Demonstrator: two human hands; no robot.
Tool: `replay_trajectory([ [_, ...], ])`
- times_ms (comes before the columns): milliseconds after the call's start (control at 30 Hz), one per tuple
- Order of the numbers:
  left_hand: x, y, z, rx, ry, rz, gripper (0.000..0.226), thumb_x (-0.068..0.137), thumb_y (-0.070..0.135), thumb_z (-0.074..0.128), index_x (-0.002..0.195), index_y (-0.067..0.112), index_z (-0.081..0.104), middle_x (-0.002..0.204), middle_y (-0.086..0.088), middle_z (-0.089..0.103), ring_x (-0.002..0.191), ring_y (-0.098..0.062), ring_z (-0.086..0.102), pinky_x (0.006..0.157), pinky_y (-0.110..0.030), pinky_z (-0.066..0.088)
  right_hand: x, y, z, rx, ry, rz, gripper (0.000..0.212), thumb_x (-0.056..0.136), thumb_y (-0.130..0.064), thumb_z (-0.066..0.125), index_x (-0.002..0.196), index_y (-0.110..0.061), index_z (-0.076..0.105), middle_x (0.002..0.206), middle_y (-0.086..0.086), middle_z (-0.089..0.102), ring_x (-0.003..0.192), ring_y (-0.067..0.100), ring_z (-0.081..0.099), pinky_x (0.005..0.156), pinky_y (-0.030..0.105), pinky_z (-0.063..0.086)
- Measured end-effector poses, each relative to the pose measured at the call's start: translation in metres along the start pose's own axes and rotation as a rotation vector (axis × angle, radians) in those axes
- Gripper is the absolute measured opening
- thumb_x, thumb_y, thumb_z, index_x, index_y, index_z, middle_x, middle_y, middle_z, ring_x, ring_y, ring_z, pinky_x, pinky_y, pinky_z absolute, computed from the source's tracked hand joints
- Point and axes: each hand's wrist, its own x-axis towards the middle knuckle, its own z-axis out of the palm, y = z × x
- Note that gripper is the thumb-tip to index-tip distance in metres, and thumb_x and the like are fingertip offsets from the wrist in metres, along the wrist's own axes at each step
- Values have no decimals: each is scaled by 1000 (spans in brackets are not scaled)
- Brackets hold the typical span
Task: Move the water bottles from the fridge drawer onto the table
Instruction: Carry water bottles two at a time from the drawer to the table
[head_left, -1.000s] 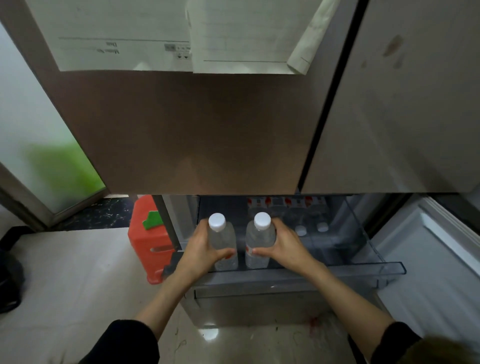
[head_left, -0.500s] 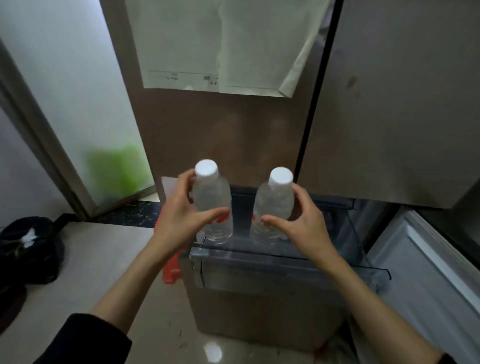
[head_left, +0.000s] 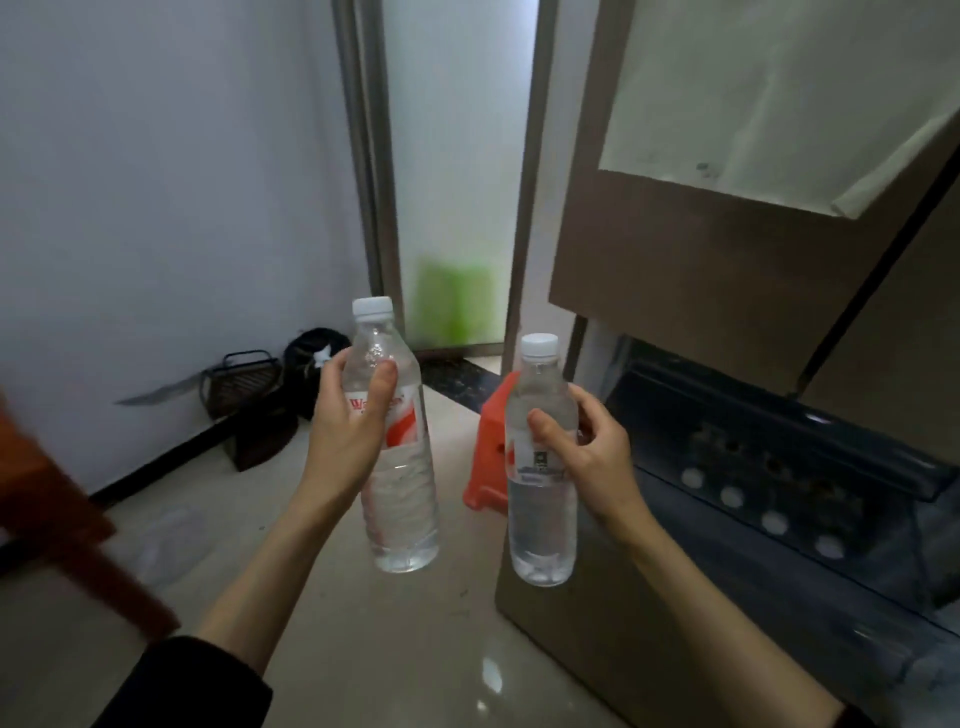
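Gripping the red-labelled bottle (head_left: 397, 457) around its upper body, left hand (head_left: 349, 422), fingers and thumb curled round, bottle upright over the floor (head_left: 332, 613); right hand (head_left: 589, 454) likewise wrapped round the second bottle (head_left: 542, 499), beside the open fridge drawer (head_left: 769, 467) with bottle caps (head_left: 774, 521) inside.

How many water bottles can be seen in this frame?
6: one in the left hand, one in the right hand, and four white caps showing in the open fridge drawer; more may be hidden there.
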Motion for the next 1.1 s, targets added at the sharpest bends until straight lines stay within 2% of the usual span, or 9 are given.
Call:
replay_trajectory([
  [167, -7, -17, -103, 70, 155, -55, 44, 80, 54, 56, 117, 33, 42, 102, 14, 58, 99, -16, 63, 86, -38, 52, 10, -11, 107, 21, -229, -15, 41, 74, -38, 73, 111, -28, 58, 99, -5, 69, 88, 11, 67, 75, 26, 56],
  [267, -12, -30, -174, 123, 265, -84, 55, 78, 52, 55, 125, 24, 43, 112, 4, 60, 100, -14, 61, 84, -32, 51, 10, -17, 184, 27, -333, -28, 30, 75, -35, 72, 103, -35, 61, 99, -3, 71, 89, 13, 68, 79, 32, 55],
  [367, -16, -40, -249, 180, 368, -115, 55, 83, 40, 57, 131, 18, 40, 118, 1, 55, 100, -13, 58, 78, -25, 48, 4, -25, 264, 43, -437, -47, 28, 79, -25, 72, 104, -29, 61, 94, -8, 70, 83, 3, 67, 72, 21, 53],
  [467, -18, -47, -322, 232, 406, -137, 55, 81, 38, 61, 128, 22, 39, 117, 5, 51, 103, -13, 55, 81, -28, 49, -3, -33, 343, 49, -529, -44, 28, 79, -25, 70, 106, -26, 61, 96, -7, 70, 84, 5, 67, 73, 22, 54],
  [567, -14, -56, -391, 270, 432, -180, 59, 78, 37, 65, 129, 24, 37, 126, 2, 50, 112, -16, 53, 88, -34, 49, -10, -40, 416, 62, -606, -36, 40, 73, -38, 71, 110, -28, 60, 100, -8, 69, 88, 6, 67, 79, 29, 56],
  [633, -9, -64, -429, 273, 461, -197, 60, 77, 35, 67, 129, 26, 37, 125, 4, 50, 112, -16, 54, 82, -29, 49, -11, -44, 457, 54, -652, -44, 59, 63, -52, 69, 115, -25, 59, 104, -8, 68, 90, 6, 66, 82, 32, 56],
  [733, 2, -75, -473, 276, 500, -222, 62, 77, 31, 69, 129, 26, 36, 126, 3, 51, 106, -12, 54, 70, -18, 45, -9, -47, 511, -12, -708, -48, 82, 54, -62, 69, 125, -22, 55, 112, -7, 66, 93, 7, 65, 86, 36, 55],
  [967, 53, -113, -541, 351, 497, -296, 65, 73, 27, 74, 126, 26, 36, 133, 0, 48, 107, -6, 45, 71, -13, 40, 28, -40, 623, -94, -800, -98, 66, 71, -40, 74, 130, -23, 49, 123, -7, 60, 106, 7, 58, 88, 27, 51],
  [1100, 104, -143, -576, 426, 471, -372, 76, 71, 32, 75, 134, 25, 33, 141, -1, 43, 121, -16, 47, 83, -24, 45, 66, -29, 683, -126, -818, -103, 69, 73, -37, 75, 133, -20, 47, 129, -1, 57, 113, 14, 56, 94, 36, 51],
])
